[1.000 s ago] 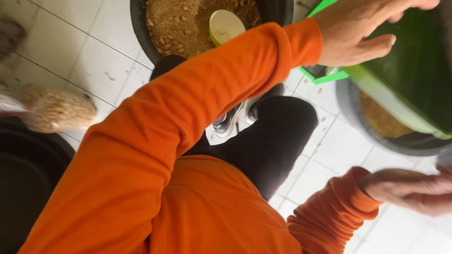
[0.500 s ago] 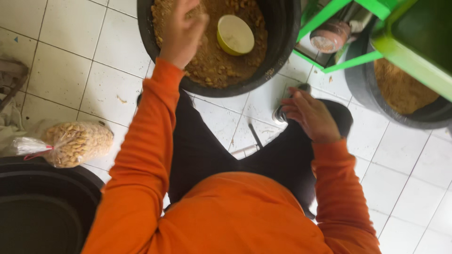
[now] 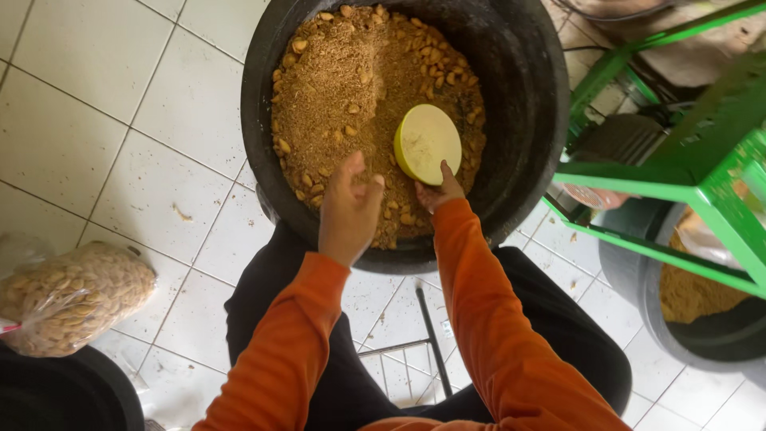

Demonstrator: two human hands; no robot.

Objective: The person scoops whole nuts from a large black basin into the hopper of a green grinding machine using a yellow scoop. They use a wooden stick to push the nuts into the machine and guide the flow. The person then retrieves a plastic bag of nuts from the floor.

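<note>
A large black tub [image 3: 527,104] on the floor holds brown husk crumbs mixed with pale nuts [image 3: 351,88]. A round yellow-green scoop bowl [image 3: 428,144] stands tilted in the mix. My right hand [image 3: 439,191] grips the bowl's lower edge from underneath. My left hand [image 3: 349,209] hovers just left of it over the crumbs, fingers loosely bent and holding nothing that I can see. Both arms wear orange sleeves.
A clear plastic bag of nuts [image 3: 68,295] lies on the white tile floor [image 3: 136,152] at the left. A green metal frame [image 3: 678,175] stands at the right, with another dark tub of crumbs [image 3: 702,311] beneath it. A black container [image 3: 64,395] sits bottom left.
My view has come closer over the tub. The right hand has moved from my knee into the tub and taken hold of the bowl. The left hand has drawn back toward the near rim.
</note>
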